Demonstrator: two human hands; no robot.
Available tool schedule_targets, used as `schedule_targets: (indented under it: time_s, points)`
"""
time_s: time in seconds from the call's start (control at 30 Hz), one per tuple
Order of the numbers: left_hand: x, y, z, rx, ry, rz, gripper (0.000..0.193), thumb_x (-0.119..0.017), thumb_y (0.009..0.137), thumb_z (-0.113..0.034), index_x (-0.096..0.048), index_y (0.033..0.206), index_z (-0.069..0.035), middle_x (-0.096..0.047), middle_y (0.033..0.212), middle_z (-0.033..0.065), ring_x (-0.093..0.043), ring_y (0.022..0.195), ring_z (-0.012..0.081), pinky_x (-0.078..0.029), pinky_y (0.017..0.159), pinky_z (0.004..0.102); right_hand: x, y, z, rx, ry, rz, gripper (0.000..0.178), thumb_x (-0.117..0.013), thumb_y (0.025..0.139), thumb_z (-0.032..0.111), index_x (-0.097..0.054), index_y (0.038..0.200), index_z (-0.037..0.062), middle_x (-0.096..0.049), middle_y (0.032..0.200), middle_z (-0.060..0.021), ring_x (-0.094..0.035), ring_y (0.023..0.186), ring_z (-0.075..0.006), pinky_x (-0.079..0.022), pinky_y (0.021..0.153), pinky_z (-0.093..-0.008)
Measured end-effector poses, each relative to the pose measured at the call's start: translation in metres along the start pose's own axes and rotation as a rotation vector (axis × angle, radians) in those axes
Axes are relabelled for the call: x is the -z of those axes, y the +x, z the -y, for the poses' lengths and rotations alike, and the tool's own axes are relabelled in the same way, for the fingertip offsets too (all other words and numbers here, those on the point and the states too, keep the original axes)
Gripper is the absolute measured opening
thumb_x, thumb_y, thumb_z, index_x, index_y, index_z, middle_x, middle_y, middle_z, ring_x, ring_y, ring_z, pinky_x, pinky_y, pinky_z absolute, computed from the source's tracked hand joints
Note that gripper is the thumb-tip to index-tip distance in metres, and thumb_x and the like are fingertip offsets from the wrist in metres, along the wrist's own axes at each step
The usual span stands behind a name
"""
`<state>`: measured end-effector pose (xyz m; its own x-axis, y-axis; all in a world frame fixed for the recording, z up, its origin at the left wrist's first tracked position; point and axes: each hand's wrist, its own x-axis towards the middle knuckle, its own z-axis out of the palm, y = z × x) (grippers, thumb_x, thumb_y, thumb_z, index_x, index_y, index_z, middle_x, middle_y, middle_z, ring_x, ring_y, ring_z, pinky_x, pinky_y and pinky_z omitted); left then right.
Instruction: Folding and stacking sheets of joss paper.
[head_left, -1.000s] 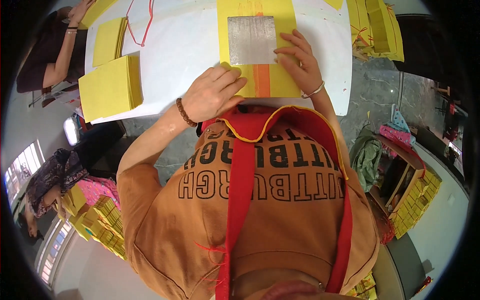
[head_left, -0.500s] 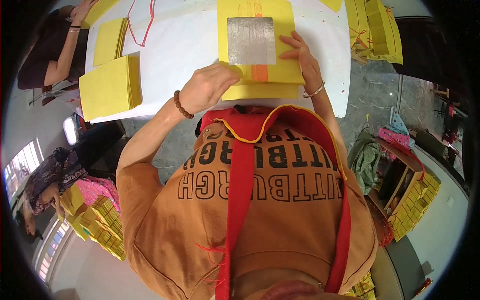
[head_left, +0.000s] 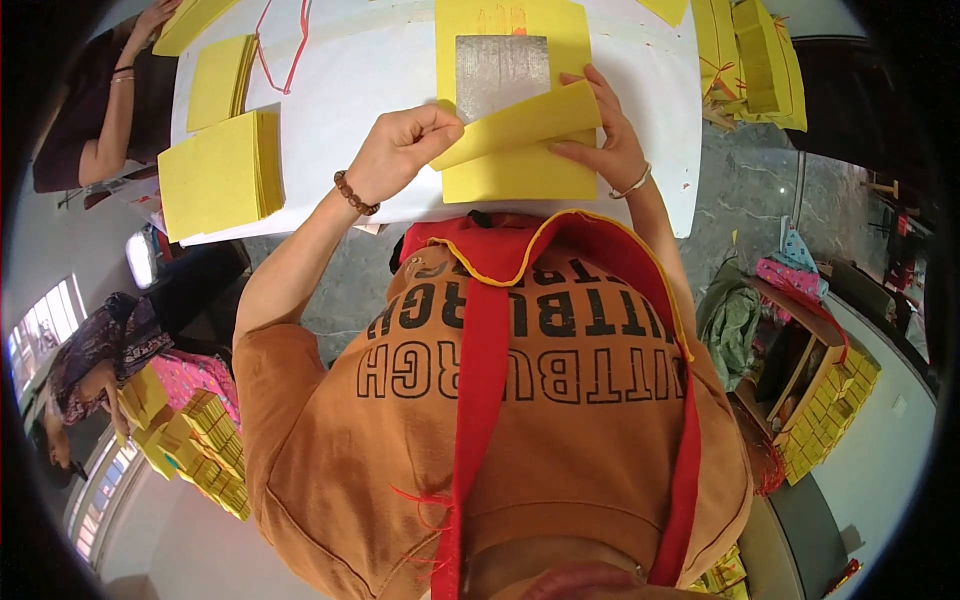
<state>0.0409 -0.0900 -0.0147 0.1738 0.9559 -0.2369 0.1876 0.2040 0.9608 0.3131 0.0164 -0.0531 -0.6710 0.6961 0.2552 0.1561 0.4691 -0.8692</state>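
In front of me lies a stack of yellow paper (head_left: 520, 185). Its top yellow paper sheet (head_left: 520, 127) has its near edge lifted and curled away from me, partly covering the silver square (head_left: 500, 72) on its face. My left hand (head_left: 405, 150), a brown bead bracelet at its wrist, pinches the left end of the curled edge. My right hand (head_left: 612, 138) has the right end of the curl between its thumb and fingers; part of these fingers is hidden behind the paper. A sliver of orange shows above the square.
A white-topped table (head_left: 340, 130) bears yellow paper stacks (head_left: 210, 175) on the left and a red cord loop (head_left: 290, 60). Another person's arm (head_left: 115, 115) reaches in at the far left. Yellow paper bundles tied with red (head_left: 765, 65) stand beyond the right edge.
The top sheet, flat before, now has its near edge rolled up and away over the silver square. My left hand has moved slightly left and up; my right thumb has come under the curl.
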Motion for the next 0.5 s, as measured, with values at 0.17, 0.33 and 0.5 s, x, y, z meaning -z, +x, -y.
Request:
schedule_targets:
  time_s: [0.17,0.33,0.5]
  points:
    - [0.0,-0.001,0.002,0.011,-0.002,0.035,0.016,-0.053,0.092,-0.014,-0.061,0.093,-0.001,-0.057,0.079,-0.0049,-0.047,0.072,0.0015,-0.04,0.066,0.0185,-0.001,0.0,-0.007,0.047,0.011,0.005,0.049,-0.073,0.07,0.016,-0.058,0.116,0.0099,-0.044,0.136,-0.0065,-0.02,0.136,-0.0304,-0.021,0.108,-0.0408]
    - [-0.001,0.0,0.002,0.013,0.014,0.014,0.015,-0.053,0.091,-0.013,-0.061,0.092,-0.001,-0.056,0.078,-0.0051,-0.047,0.071,0.0015,-0.039,0.065,0.0186,-0.002,-0.001,-0.015,0.088,-0.025,-0.007,0.047,-0.072,0.073,0.019,-0.058,0.117,0.0113,-0.044,0.135,-0.0068,-0.021,0.135,-0.0311,-0.023,0.108,-0.041]
    - [-0.001,0.0,0.002,0.018,-0.005,-0.023,0.015,-0.053,0.091,-0.013,-0.061,0.092,-0.001,-0.056,0.077,-0.0052,-0.047,0.07,0.0013,-0.04,0.064,0.0185,0.0,0.0,-0.007,0.039,0.044,0.046,0.055,-0.071,0.074,0.019,-0.053,0.124,0.0117,-0.038,0.14,-0.0058,-0.018,0.136,-0.0315,-0.02,0.109,-0.0422]
